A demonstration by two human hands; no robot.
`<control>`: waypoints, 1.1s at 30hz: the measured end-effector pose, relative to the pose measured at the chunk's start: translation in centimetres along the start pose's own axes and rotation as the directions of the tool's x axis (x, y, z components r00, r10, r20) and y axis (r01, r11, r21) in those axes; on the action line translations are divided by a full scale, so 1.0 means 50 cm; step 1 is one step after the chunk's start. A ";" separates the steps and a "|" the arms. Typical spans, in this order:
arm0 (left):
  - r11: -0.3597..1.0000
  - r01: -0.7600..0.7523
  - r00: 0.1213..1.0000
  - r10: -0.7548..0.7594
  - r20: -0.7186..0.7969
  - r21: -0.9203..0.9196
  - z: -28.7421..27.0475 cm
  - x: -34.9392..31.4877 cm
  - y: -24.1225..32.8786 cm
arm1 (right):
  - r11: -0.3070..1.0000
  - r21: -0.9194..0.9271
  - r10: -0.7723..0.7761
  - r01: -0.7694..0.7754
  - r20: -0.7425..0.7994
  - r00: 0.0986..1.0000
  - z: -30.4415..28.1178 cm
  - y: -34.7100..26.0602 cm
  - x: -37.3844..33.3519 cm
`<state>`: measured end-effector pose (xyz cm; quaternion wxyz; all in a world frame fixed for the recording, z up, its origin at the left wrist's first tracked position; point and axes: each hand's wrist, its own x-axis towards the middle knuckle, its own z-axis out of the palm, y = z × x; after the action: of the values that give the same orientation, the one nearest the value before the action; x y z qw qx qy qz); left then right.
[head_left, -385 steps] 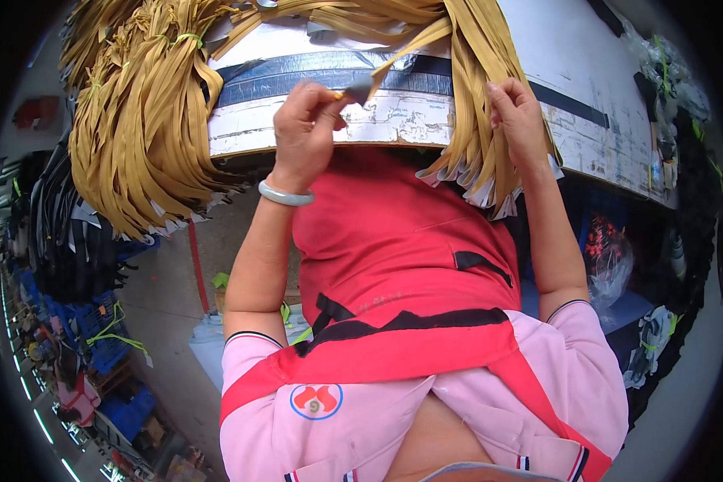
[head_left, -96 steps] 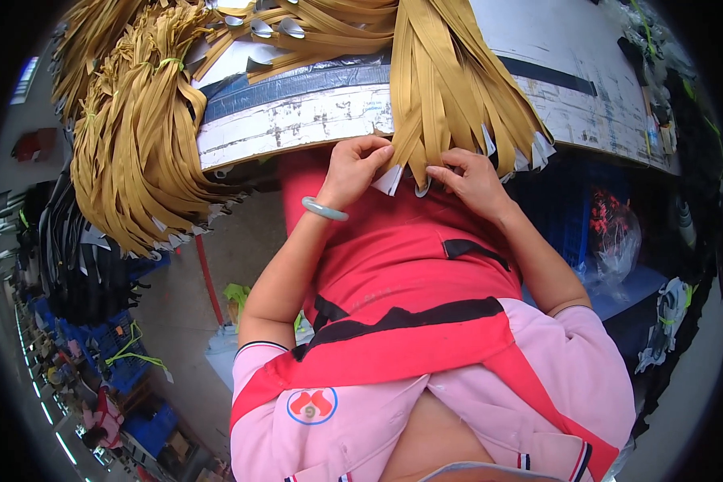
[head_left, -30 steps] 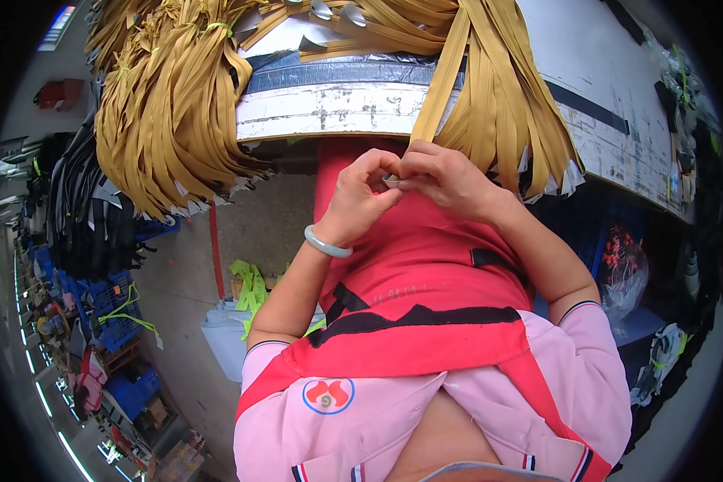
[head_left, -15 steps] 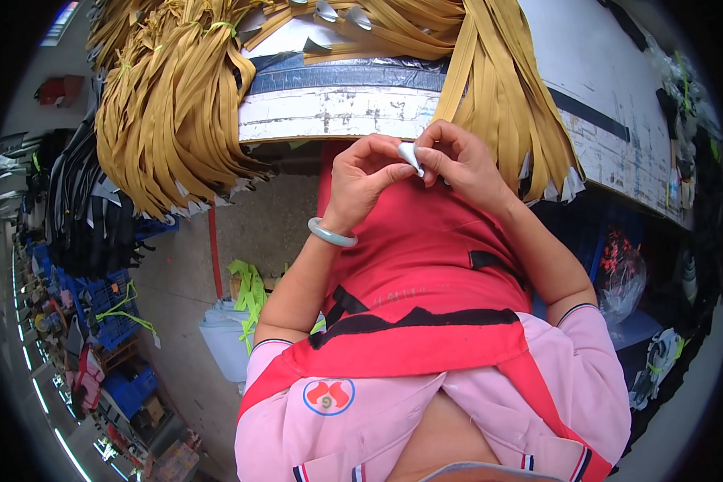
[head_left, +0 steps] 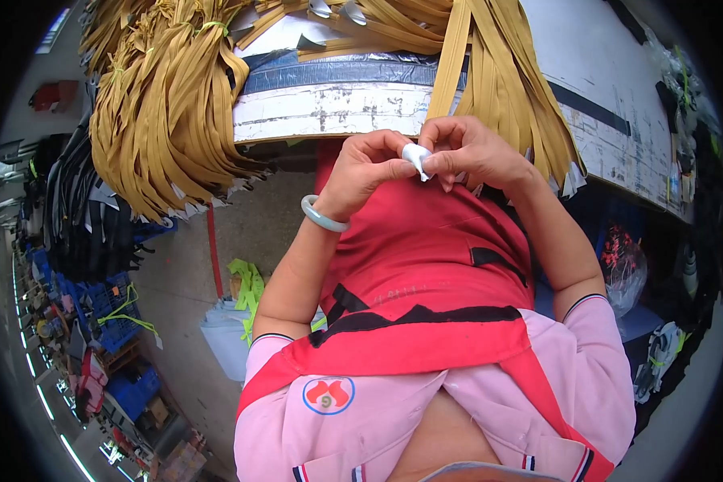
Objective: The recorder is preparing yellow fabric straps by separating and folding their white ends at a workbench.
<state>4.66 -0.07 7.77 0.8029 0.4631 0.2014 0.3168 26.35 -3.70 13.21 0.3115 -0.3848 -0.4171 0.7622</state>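
Observation:
In front of my red apron (head_left: 426, 241), both my hands meet at the table's near edge. A small, soft-looking white scrap (head_left: 416, 156), crumpled and drawn to a point at the bottom, is pinched between them. My left hand (head_left: 365, 170), with a pale bangle at the wrist, is closed on its left side by thumb and fingertips. My right hand (head_left: 475, 153) is closed on its right side, the thumb pressing near the lower tip. Whether the scrap is cloth, paper or tape cannot be made out. Mustard-yellow zipper strips (head_left: 506, 88) hang just beyond my right hand.
A large bundle of yellow zipper strips (head_left: 165, 120) hangs over the left part of the white worn table (head_left: 329, 112). Black strips (head_left: 88, 209) hang further left. Blue crates (head_left: 108, 313) and a pale bag (head_left: 225, 333) with lime-green strips (head_left: 247, 293) stand on the floor.
My fingers have shifted on the white scrap, which now looks more bunched and rounded. Both hands have stayed close together, and the right forearm has swung slightly outward.

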 end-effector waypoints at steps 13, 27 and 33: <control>0.644 -0.143 0.893 0.412 -0.182 0.752 0.029 0.006 -0.008 | 0.499 -0.846 -0.638 0.187 -0.212 0.741 0.026 0.070 0.049; 0.773 -0.075 0.980 0.173 -0.095 0.630 -0.016 -0.002 0.005 | 0.911 -0.329 -0.384 0.250 -0.451 0.805 0.037 0.084 0.018; 0.535 -0.232 0.936 0.349 0.038 0.812 0.018 -0.003 0.004 | 0.940 -0.327 -0.223 0.102 -0.359 0.906 0.023 0.070 0.002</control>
<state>5.05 -0.67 8.39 0.4263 0.7811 0.2940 0.3489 24.77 -5.68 10.51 0.3892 -0.5355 -0.4884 0.5686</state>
